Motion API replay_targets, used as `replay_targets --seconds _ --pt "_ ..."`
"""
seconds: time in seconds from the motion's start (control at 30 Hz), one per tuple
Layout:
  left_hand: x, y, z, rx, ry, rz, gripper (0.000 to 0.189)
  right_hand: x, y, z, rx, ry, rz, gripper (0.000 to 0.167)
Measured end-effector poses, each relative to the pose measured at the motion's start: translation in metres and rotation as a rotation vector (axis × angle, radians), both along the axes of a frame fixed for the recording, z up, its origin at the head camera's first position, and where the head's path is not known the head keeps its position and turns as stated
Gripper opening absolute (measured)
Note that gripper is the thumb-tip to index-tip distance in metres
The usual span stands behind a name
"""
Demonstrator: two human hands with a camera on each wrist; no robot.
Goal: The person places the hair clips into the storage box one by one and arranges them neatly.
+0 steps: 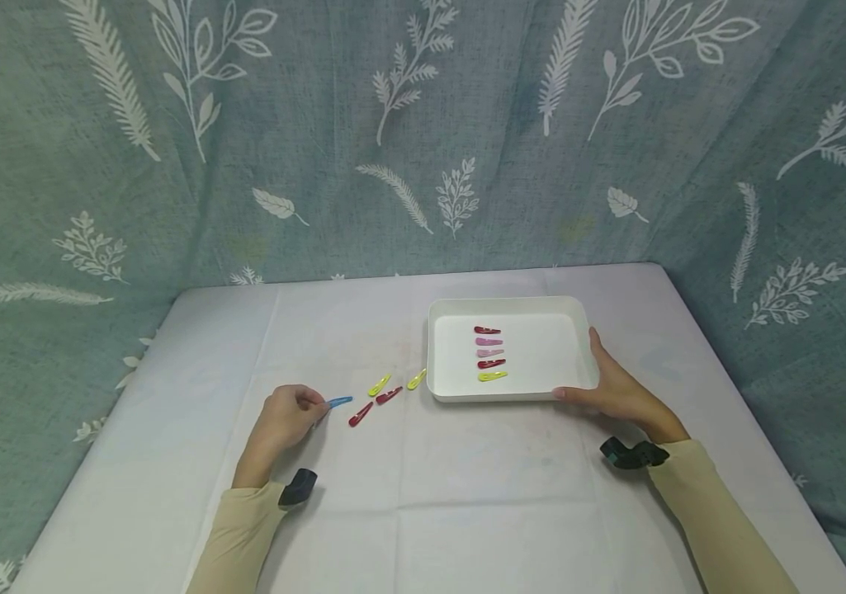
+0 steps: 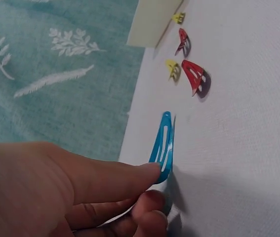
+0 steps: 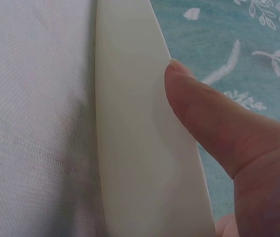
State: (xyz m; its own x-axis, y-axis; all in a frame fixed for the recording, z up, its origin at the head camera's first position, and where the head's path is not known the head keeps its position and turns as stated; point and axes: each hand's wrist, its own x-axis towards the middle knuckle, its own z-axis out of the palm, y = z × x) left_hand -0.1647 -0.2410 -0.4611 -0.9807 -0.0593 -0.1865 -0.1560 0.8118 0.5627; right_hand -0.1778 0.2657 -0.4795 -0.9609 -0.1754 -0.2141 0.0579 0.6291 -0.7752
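On the white-clothed table [image 1: 482,495], in the head view, five glossy teardrop hair clips [image 1: 491,364], red, pink and yellow, already lie in a column inside the white rectangular tray [image 1: 552,355]; two yellow clips [image 1: 380,385] and two red clips [image 1: 361,414] outside seem left to place, plus the glossy blue hair clip [image 1: 341,402] the left hand [image 1: 290,417] pinches. The left wrist view shows its thumb-and-finger hold; in the right wrist view the right hand [image 3: 258,158] grips the tray's edge
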Motion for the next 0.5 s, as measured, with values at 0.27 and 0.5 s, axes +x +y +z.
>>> replay_targets --seconds 0.27,0.5 --pt "-0.003 -0.005 0.0 0.068 -0.002 0.023 0.015 -0.001 0.0 -0.001 0.023 -0.003 -0.005 0.14" --pt "-0.005 -0.008 0.009 0.135 0.005 0.024 0.02 0.0 -0.001 0.0 0.036 -0.009 -0.013 0.14"
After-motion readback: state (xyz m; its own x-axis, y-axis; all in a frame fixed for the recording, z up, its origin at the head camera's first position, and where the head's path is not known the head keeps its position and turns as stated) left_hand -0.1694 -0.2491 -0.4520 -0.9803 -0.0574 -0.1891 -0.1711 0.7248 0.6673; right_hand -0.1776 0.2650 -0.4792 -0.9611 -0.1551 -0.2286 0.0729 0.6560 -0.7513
